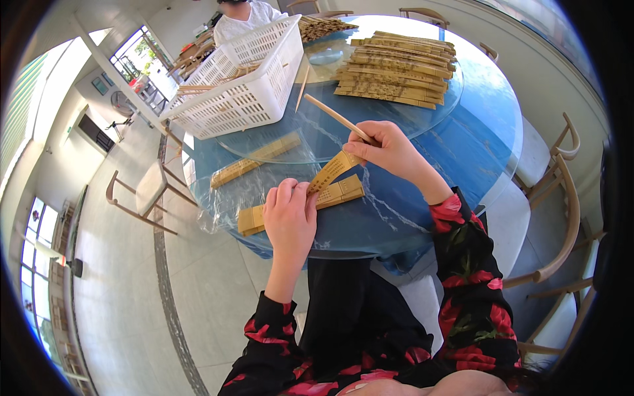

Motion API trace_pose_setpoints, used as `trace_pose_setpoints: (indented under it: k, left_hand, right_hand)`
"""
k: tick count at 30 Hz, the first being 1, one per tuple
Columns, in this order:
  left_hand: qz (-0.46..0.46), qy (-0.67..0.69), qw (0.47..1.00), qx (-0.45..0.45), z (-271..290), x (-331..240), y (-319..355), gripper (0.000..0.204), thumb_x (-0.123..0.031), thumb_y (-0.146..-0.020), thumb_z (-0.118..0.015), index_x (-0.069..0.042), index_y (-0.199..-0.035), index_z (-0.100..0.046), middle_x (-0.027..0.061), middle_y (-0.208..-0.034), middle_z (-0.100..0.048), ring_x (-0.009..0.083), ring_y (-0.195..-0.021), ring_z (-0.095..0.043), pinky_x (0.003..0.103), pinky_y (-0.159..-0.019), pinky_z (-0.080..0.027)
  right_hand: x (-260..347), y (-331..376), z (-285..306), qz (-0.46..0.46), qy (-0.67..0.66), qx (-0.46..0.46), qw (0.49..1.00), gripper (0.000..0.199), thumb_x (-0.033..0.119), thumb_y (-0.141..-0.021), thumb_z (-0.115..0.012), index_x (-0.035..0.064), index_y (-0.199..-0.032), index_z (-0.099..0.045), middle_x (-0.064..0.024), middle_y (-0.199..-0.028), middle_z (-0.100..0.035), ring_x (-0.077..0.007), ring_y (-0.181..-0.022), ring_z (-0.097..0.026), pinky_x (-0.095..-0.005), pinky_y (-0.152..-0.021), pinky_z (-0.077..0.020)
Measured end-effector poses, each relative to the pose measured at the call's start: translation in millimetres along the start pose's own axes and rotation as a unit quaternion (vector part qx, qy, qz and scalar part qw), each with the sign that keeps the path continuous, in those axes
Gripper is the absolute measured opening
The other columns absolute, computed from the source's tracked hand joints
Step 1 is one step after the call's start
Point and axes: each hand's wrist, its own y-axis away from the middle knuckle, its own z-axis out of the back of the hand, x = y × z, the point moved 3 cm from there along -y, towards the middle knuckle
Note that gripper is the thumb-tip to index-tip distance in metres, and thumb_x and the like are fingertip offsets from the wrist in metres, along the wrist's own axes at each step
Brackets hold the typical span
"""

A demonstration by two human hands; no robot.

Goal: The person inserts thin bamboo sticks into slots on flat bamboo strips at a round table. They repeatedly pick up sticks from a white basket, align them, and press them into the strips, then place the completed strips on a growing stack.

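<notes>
In my right hand [386, 150] is a pale wooden chopstick [333, 117], slanting up and left from my fingers. I cannot tell whether it is one or a pair. The thumb and fingers of that hand also pinch the upper end of a yellow printed paper sleeve [332, 170]. My left hand [289, 212] closes on the sleeve's lower end, its fingers resting over a flat stack of similar yellow sleeves [343, 191] near the table's front edge. Part of that stack is hidden under the left hand.
Behind my left hand, another bundle of yellow sleeves [257, 160] lies on clear plastic wrap [214, 198]. A white plastic basket [244, 102] holds loose sticks. Piled yellow sleeves [399, 69] occupy the glass turntable [432, 122]. A person [247, 18] sits beyond the basket; chairs surround the blue table.
</notes>
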Motion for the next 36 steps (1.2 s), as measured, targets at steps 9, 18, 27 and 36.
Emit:
trace_pose_setpoints:
  k: [9, 18, 27, 36]
  left_hand:
    - [0.013, 0.035, 0.999, -0.003, 5.3, -17.3, -9.8, 0.026, -0.021, -0.089, -0.075, -0.005, -0.107, -0.066, 0.0082, -0.102, -0.067, 0.032, -0.092, -0.066, 0.04, -0.075, -0.053]
    - [0.16, 0.238, 0.953, 0.098, 17.2, 6.4, -23.6, 0.029, -0.019, -0.091, -0.074, -0.005, -0.115, -0.064, 0.0071, -0.091, -0.066, 0.0217, -0.07, -0.06, 0.035, -0.069, -0.051]
    - [0.202, 0.483, 0.849, 0.076, -6.0, 8.9, -29.8, 0.019, -0.017, -0.107, -0.054, -0.002, -0.116, -0.061, 0.0029, -0.091, -0.055, 0.0129, -0.081, -0.056, 0.028, -0.071, -0.048]
    - [0.195, 0.825, 0.529, -0.033, -31.0, 9.5, -39.2, 0.024, -0.024, -0.111, -0.045, -0.004, -0.118, -0.056, 0.0009, -0.101, -0.053, 0.0097, -0.087, -0.053, 0.026, -0.072, -0.048]
  right_hand:
    - [4.0, 0.4, 8.4, 0.004, -0.108, -0.053, 0.993, 0.02, 0.021, -0.098, -0.071, 0.001, -0.093, -0.068, 0.0019, -0.074, -0.06, -0.0052, -0.066, -0.056, -0.0213, -0.059, -0.0439]
    - [3.6, 3.3, 14.9, 0.02, -0.227, -0.08, 0.97, 0.019, 0.023, -0.102, -0.065, 0.0038, -0.1, -0.067, 0.0029, -0.073, -0.054, -0.0043, -0.06, -0.049, -0.0184, -0.05, -0.0323]
    - [7.4, 2.2, 18.2, 0.001, -0.275, -0.039, 0.961, 0.026, 0.028, -0.102, -0.064, 0.0026, -0.104, -0.069, 0.0014, -0.074, -0.059, -0.0045, -0.062, -0.049, -0.021, -0.052, -0.0336]
    - [-11.7, -2.4, -9.6, -0.064, 0.059, 0.088, 0.992, 0.036, 0.035, -0.104, -0.06, 0.0023, -0.101, -0.075, 0.0029, -0.071, -0.064, -0.0045, -0.068, -0.053, -0.0228, -0.06, -0.0403]
